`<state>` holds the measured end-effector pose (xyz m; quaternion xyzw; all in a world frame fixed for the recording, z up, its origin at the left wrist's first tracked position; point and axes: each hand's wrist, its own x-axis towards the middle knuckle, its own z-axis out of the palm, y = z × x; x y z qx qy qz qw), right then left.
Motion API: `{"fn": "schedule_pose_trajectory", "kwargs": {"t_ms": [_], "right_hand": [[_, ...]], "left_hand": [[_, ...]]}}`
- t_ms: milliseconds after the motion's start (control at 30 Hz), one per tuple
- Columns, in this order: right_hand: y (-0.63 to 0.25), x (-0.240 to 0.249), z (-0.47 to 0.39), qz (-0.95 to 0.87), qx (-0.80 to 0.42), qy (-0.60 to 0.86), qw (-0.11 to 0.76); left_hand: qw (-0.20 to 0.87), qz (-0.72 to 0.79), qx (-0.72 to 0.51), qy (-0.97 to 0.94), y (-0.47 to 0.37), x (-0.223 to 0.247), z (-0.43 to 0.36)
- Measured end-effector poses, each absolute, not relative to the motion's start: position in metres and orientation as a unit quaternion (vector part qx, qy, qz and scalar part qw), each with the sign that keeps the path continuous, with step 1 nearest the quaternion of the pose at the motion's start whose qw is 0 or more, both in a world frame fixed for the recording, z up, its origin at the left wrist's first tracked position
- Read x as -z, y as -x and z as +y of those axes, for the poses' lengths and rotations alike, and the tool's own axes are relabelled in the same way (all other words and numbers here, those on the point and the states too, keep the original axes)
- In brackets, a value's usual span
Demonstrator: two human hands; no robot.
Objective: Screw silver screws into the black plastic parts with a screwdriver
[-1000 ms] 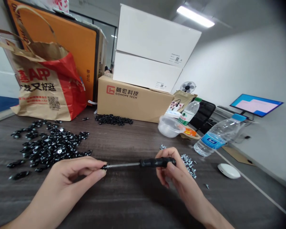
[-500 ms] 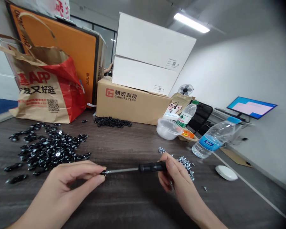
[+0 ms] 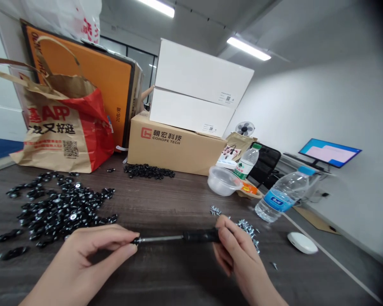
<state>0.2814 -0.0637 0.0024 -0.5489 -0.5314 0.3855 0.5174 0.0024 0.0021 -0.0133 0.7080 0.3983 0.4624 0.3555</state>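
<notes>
Between the thumb and fingertips of my left hand is a small black part, mostly covered by the fingers. My right hand is closed round the black handle of a screwdriver. Its metal shaft lies level and points left, with the tip at the black part; a small silvery bit, perhaps a screw head, shows where they meet. Left of my left hand lies a large heap of black parts with silvery centres. Behind my right hand are loose silver screws, partly hidden by it.
A smaller pile of black parts lies before a cardboard box topped by white boxes. A paper bag stands back left. To the right are a plastic bowl, a water bottle and a white rounded object.
The whole view has tilted slightly upward, so the scene sits lower. Both hands keep their hold on the black part and the screwdriver, whose tip stays against the part.
</notes>
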Motion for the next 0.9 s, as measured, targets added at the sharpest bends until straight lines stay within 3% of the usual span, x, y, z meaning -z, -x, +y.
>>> {"fn": "schedule_pose_trajectory", "kwargs": {"t_ms": [233,633,900], "right_hand": [[-0.2789,-0.0028,-0.0655,-0.544,-0.385,0.537,0.518],[-0.2810,-0.0015,-0.0642,-0.558,-0.345,0.559,0.507],[-0.2800,-0.0034,-0.0623,-0.542,-0.397,0.538,0.510]], "left_hand": [[0.446,0.415,-0.412,-0.677,-0.0034,0.0146,0.0036],[0.400,0.420,-0.416,-0.700,0.0007,0.0169,0.0009],[0.399,0.416,-0.411,-0.706,0.0015,0.0190,0.0003]]}}
